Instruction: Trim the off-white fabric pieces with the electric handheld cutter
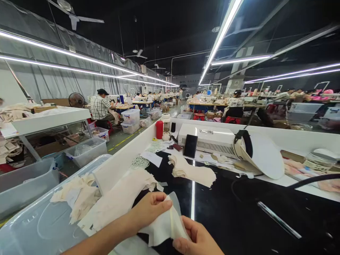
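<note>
My left hand [148, 209] and my right hand [198, 239] both grip one small piece of white fabric [166, 225] low over the black glossy worktop [239, 212]. The left hand pinches its upper edge, the right hand holds its lower right side. A stack of cream fabric pieces [192, 171] lies further back on the worktop. More cream pieces [119, 196] spread to the left of my hands, over the white edge of the bench.
A clear plastic bin [39, 219] with cream scraps stands at the left. A white machine [209, 140], a dark phone [190, 146], a red bottle [159, 129] and a white lamp head [259, 152] sit at the back. Other people work at distant tables.
</note>
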Demonstrator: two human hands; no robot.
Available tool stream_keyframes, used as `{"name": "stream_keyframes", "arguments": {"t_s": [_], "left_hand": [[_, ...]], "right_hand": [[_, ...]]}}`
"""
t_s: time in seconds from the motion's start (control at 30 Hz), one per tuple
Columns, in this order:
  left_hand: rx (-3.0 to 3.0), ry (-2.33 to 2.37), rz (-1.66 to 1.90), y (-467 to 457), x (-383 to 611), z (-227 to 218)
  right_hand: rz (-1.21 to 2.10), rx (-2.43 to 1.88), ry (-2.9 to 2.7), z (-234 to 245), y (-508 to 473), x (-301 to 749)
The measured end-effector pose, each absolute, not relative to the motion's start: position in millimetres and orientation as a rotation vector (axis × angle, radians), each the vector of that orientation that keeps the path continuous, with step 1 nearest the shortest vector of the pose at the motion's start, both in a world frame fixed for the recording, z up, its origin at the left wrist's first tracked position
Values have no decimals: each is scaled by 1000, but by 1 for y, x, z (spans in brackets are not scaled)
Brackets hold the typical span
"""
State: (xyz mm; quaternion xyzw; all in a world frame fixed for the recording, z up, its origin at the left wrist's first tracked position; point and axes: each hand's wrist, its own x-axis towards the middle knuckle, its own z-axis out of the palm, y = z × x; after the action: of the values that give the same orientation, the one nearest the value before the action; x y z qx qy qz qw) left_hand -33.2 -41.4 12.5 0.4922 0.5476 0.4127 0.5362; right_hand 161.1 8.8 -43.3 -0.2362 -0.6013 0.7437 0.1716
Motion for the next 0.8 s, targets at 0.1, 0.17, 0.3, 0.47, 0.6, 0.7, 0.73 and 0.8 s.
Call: {"name": "stream_keyframes", "arguments": {"t_s": [0.1,0.17,0.3,0.47,0.6,0.7,0.73,0.8], "left_hand": [[1228,1307,967,-40,-34,11],[1256,1333,956,-38,-34,11],[1286,1347,924,-35,-32,11],[1342,1333,880,-35,-23,15],[1366,1346,852,-32,-17,17],[1386,1376,831,-30,-16,17],[1394,1385,820,-30,-16,17],[1419,1400,800,-29,-17,15]], "right_hand": [[2058,-781,-1784,-43,0,164],[2060,-838,-1775,-39,-5,169],[2090,-877,-1702,-31,-12,179],[2138,-815,-1602,-33,-10,184],[2088,-872,-1600,-42,-9,182],[2083,-906,-1597,-46,-11,183],[2085,-904,-1609,-45,-12,185],[2076,-897,-1636,-42,-13,189]]}}
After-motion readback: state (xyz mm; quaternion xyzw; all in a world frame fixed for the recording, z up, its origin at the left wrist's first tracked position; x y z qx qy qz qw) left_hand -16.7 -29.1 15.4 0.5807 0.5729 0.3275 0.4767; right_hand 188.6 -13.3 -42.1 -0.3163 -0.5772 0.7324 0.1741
